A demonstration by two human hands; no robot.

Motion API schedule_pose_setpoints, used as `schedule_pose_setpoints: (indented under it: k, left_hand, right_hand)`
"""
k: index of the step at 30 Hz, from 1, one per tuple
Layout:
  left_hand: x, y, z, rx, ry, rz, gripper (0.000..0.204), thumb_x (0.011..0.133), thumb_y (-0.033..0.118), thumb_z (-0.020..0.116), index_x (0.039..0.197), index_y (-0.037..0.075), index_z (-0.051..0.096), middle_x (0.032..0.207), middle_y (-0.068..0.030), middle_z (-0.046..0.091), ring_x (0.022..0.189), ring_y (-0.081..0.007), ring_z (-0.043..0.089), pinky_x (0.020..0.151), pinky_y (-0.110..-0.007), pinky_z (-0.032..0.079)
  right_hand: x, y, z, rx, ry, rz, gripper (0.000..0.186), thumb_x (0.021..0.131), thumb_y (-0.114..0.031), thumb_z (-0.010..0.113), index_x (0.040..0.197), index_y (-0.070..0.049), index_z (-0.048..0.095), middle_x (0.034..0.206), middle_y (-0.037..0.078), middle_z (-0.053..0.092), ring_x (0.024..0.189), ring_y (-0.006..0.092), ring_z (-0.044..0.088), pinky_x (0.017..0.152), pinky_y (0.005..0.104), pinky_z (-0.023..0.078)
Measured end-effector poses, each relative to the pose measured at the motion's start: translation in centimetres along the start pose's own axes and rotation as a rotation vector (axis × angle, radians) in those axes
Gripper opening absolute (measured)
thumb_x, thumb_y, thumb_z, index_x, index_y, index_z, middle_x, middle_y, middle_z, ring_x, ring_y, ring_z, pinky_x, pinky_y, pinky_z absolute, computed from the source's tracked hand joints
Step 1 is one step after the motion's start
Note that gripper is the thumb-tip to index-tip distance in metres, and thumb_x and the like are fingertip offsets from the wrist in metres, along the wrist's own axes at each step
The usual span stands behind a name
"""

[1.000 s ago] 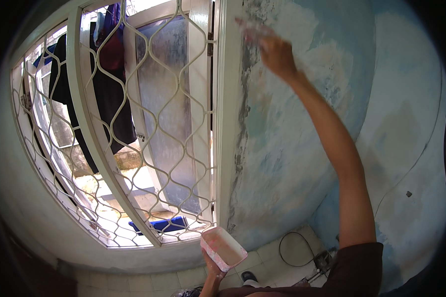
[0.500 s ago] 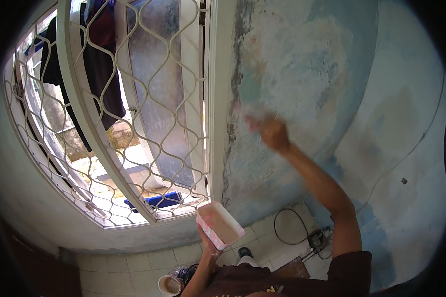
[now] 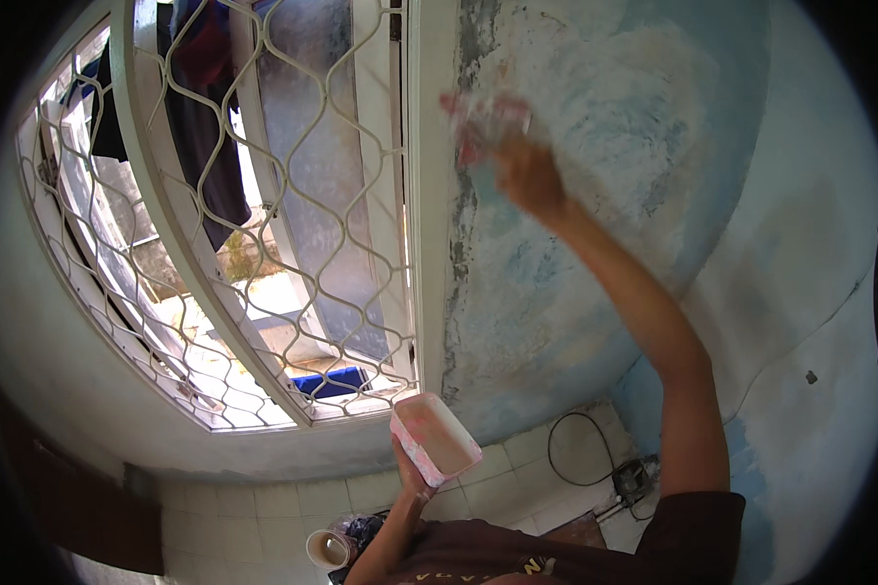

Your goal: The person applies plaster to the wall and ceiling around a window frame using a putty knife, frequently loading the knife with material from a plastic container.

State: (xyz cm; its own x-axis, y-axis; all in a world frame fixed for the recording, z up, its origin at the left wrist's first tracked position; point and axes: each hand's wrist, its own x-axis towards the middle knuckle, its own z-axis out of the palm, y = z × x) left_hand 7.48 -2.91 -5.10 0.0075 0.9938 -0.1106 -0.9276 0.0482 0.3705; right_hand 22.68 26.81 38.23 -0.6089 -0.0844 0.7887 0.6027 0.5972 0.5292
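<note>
My left hand (image 3: 416,473) grips a white, pink-smeared rectangular plastic tub (image 3: 419,458) from its left side and underneath. Pale, pinkish stuff shows inside it, and the open top faces me. Raised high beside the window frame, my right hand (image 3: 530,175) is closed on a red-and-white tool (image 3: 493,115), too smeared by motion to name its kind. The tool is at the patchy blue-and-white wall (image 3: 615,127), near a rough grey strip running down along the frame; whether it touches the wall I cannot tell.
A window with a cream wavy grille (image 3: 302,195) fills the left, with dark clothes (image 3: 205,175) hanging behind it and a blue box (image 3: 330,382) outside. On the tiled floor stand a plastic bucket (image 3: 314,548) and a dark device (image 3: 631,478) with a looped cable (image 3: 550,444).
My right hand has moved up the wall with the red-and-white tool. The tub stays in my left hand, nearly in place. The view has shifted slightly.
</note>
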Motion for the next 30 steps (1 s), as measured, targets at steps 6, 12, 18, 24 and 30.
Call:
schedule_pose_setpoints:
  k: [6,12,18,24,30]
  left_hand:
    - [1.3,-1.7,2.7,-0.054,-0.107,-0.1,0.083,0.099,0.077,0.032,0.156,0.017,0.036,0.148,-0.0092,0.053,0.132,-0.0333,0.056,0.108,-0.06,0.049]
    - [-0.4,0.0,4.7,-0.007,-0.116,-0.012,0.085,0.098,0.078,0.029,0.157,0.017,0.035,0.147,-0.0095,0.053,0.132,-0.033,0.057,0.108,-0.06,0.049]
    - [0.3,-1.8,4.6,-0.02,-0.105,-0.006,0.086,0.098,0.079,0.028,0.157,0.017,0.035,0.147,-0.0101,0.053,0.132,-0.0332,0.057,0.108,-0.06,0.049]
    - [-0.4,-1.7,2.7,-0.03,-0.062,0.063,0.086,0.098,0.078,0.028,0.158,0.016,0.034,0.148,-0.011,0.052,0.132,-0.0347,0.056,0.109,-0.06,0.048]
    - [-0.9,-2.1,2.8,-0.02,-0.048,0.063,0.085,0.099,0.077,0.03,0.158,0.016,0.034,0.151,-0.0102,0.05,0.134,-0.0342,0.054,0.111,-0.059,0.046]
  right_hand:
    - [-14.6,-9.9,0.3,0.278,-0.258,-0.105,0.064,0.087,-0.004,0.062,0.149,-0.011,0.053,0.084,0.011,0.068,0.071,0.023,0.067,0.058,0.0371,0.058]
    - [4.3,-1.9,-6.3,0.246,0.216,0.381,0.036,0.095,-0.011,0.059,0.129,-0.003,0.066,0.093,0.019,0.072,0.08,0.0345,0.072,0.071,0.0451,0.058]
    - [18.9,5.3,-7.4,0.086,0.345,0.442,0.025,0.089,-0.01,0.061,0.111,-0.002,0.071,0.102,0.02,0.072,0.089,0.0379,0.071,0.08,0.0482,0.056]
    - [11.9,-8.3,-1.1,-0.316,0.108,0.112,0.02,0.092,-0.013,0.059,0.103,0.001,0.066,0.085,0.01,0.06,0.076,0.0215,0.062,0.064,0.0336,0.055]
    - [1.2,-12.7,-0.9,0.328,-0.043,0.218,0.038,0.088,-0.002,0.061,0.125,-0.002,0.066,0.086,0.018,0.067,0.075,0.0311,0.069,0.06,0.0419,0.059]
